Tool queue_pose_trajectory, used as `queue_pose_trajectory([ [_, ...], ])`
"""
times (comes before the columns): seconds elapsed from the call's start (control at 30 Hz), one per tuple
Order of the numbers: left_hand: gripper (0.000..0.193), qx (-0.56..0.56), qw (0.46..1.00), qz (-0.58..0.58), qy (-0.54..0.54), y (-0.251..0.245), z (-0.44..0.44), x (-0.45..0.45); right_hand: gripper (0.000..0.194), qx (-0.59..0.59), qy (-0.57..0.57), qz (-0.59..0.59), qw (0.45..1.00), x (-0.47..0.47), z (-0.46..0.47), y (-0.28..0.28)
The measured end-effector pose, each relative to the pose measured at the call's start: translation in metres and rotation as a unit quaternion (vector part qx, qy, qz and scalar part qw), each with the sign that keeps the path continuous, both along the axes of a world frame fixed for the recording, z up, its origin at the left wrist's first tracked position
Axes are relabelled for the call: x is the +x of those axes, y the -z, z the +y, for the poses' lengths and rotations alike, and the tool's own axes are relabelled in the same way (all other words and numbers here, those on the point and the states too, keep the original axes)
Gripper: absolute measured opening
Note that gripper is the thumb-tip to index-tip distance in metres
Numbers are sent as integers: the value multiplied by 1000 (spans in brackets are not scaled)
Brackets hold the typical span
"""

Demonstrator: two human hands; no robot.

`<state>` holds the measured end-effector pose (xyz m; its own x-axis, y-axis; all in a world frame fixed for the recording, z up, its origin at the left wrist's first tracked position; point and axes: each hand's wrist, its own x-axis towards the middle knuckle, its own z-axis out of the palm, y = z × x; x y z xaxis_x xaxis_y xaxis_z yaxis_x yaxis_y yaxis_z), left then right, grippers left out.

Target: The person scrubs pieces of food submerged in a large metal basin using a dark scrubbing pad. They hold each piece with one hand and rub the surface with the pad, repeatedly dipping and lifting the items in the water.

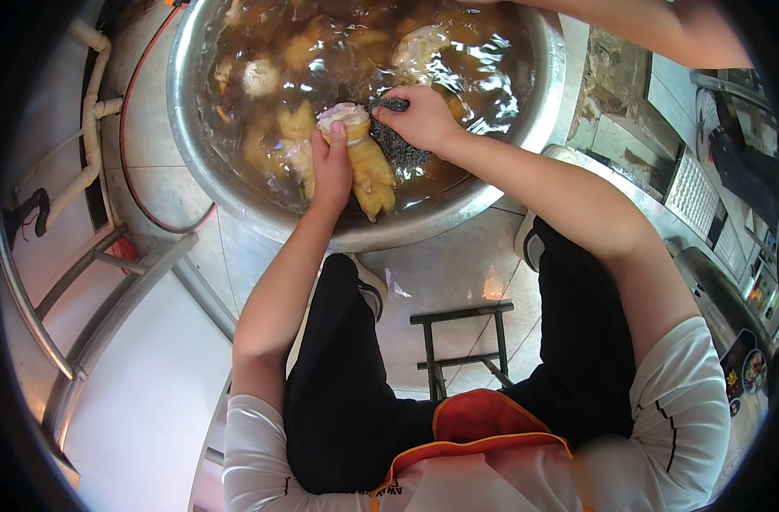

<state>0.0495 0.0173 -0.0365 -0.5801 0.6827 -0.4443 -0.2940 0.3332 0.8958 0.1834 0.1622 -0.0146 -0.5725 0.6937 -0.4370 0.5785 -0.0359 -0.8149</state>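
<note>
My left hand [333,168] grips a yellowish animal foot, which looks like a pig's or cow's trotter [370,168], by its pale cut end; its toes point down towards the near rim. Just right of it, my right hand [428,118] holds a dark grey metal scouring pad [396,137] between thumb and fingers. Both hands are over a large round metal basin [389,233] of brown, rippling water [466,102]. More pieces lie partly under the water, among them a pale round cut end [260,78] at the left and a larger one [420,52] beyond my right hand.
Another person's bare arm [658,29] reaches over the basin's far right edge. A red and black hose [126,128] curves on the tiled floor at the left, beside pipes and a metal frame [117,288]. A dark metal stool frame [463,313] stands between my legs.
</note>
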Motion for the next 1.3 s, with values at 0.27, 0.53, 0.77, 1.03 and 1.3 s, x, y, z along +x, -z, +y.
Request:
queue_pose_trajectory([
  [0.27,51,-13,994,-107,-16,-12,10,0,40,62,-19,81,995,8,-5,-12],
  [0.53,51,-20,960,-278,-13,-5,4,-14,34,37,-91,147,984,9,-1,-19],
  [0.77,50,-1,986,-155,56,-8,5,-16,36,56,-33,74,995,8,-5,-9],
  [1.03,50,-51,962,-269,-2,-5,5,-14,38,49,-24,-10,998,6,-2,-12],
  [1.3,62,-117,975,-191,4,-3,13,-12,29,74,-84,80,990,9,-9,-24],
])
